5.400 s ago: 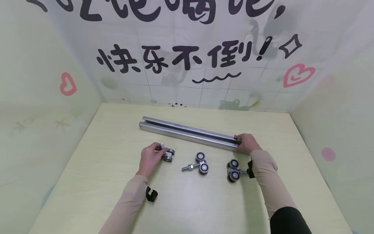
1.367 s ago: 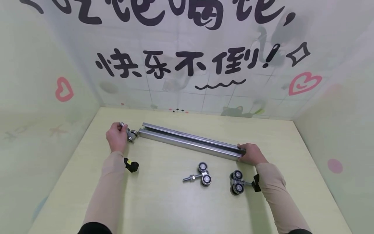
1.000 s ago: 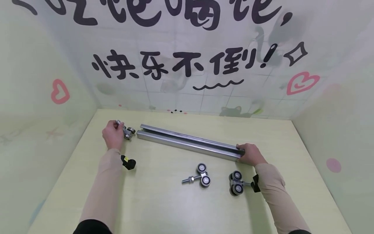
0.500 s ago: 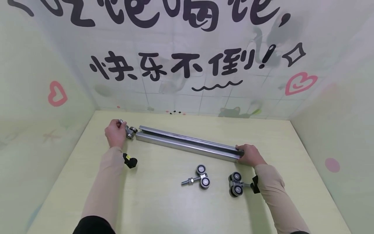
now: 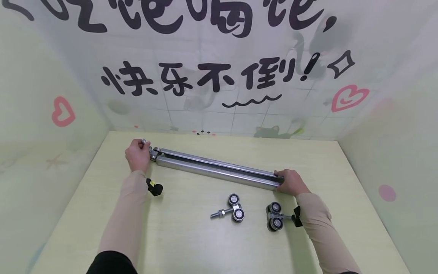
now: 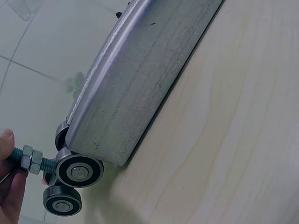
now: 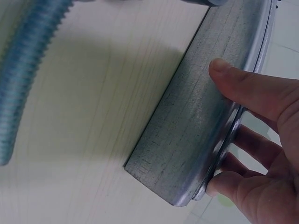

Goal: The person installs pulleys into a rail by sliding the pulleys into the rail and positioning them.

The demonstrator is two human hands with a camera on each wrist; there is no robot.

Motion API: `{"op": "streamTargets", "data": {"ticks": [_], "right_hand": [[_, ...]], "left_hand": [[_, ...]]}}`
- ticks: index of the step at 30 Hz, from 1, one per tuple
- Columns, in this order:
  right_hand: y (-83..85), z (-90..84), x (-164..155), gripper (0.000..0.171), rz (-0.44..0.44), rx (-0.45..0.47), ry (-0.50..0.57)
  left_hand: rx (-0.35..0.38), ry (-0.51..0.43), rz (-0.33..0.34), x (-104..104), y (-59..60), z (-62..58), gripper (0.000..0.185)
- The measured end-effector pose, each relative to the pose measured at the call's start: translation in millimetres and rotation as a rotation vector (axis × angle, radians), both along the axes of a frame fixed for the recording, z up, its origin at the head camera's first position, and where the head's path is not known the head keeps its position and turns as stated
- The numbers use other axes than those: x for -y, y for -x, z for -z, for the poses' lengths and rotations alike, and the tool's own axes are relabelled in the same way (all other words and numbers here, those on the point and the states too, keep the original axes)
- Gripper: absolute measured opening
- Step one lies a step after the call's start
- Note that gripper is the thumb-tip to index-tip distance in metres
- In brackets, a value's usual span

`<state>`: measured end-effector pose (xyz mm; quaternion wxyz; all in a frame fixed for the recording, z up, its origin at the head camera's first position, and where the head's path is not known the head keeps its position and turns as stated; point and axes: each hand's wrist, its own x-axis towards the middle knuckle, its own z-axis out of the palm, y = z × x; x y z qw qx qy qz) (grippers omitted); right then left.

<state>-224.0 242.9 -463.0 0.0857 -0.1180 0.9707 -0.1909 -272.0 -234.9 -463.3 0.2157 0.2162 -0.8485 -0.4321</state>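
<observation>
A metal channel rail (image 5: 215, 169) lies slantwise on the table, its slot facing up. Thumb and fingers of my left hand (image 5: 137, 156) pinch the threaded bolt (image 6: 32, 160) of a roller trolley (image 6: 79, 171) at the rail's left end. In the left wrist view its wheels sit against that end, one partly hidden behind the rail's edge; how far any reach inside cannot be told. My right hand (image 5: 292, 182) grips the rail's right end, thumb on the near side wall, fingers over the far side, as the right wrist view shows.
Two more roller trolleys lie on the table (image 5: 184, 236): one (image 5: 236, 208) in the middle with its bolt pointing left, another (image 5: 275, 217) near my right wrist with its bolt pointing right. Printed cloth walls (image 5: 212, 106) stand at the back and both sides.
My left hand has carried the trolley from the table's middle left to beyond the rail's left end, then rightward until its wheels meet that end. The right hand keeps its grip on the rail.
</observation>
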Motion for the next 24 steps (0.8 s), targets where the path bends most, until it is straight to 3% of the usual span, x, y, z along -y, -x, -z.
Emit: {"op": "streamTargets", "data": {"ticks": [24], "right_hand": [[-1.3,0.2,0.7,0.060,-0.013,-0.020,-0.017]], "left_hand": [[0.045,-0.030,0.034,-8.6,0.2,3.0,0.028]]}}
